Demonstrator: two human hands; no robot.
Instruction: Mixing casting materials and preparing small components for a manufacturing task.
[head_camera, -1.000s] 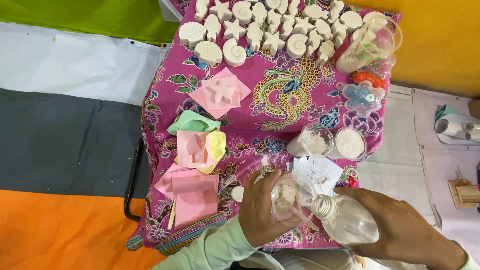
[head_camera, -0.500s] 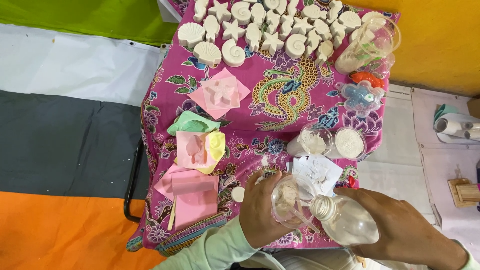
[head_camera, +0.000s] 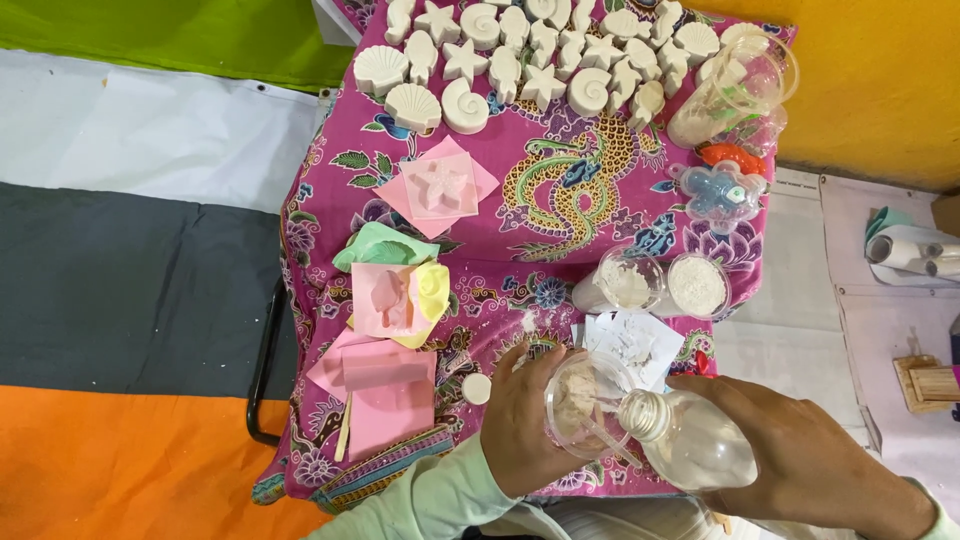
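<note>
A: The clear cup (head_camera: 585, 400), with pale powder inside, is low over the cloth (head_camera: 560, 190); left hand (head_camera: 522, 425) fingers wrap its side.

B: It looks thin and light, so squeeze gently. The bottle (head_camera: 690, 450)?

A: Tilted into the cup, right hand (head_camera: 800, 465) curled round its body. Probably slick, heavier.

Single view, head-worn camera, looking steeply down from above the person's own hands. Near edge of frame: left hand (head_camera: 525, 425) and right hand (head_camera: 810, 465), close to the lens. Table (head_camera: 560, 220) with patterned pink cloth runs away toward the top edge. Floor mats fill the left side, a yellow wall the upper right. No second view to overlap.
</note>
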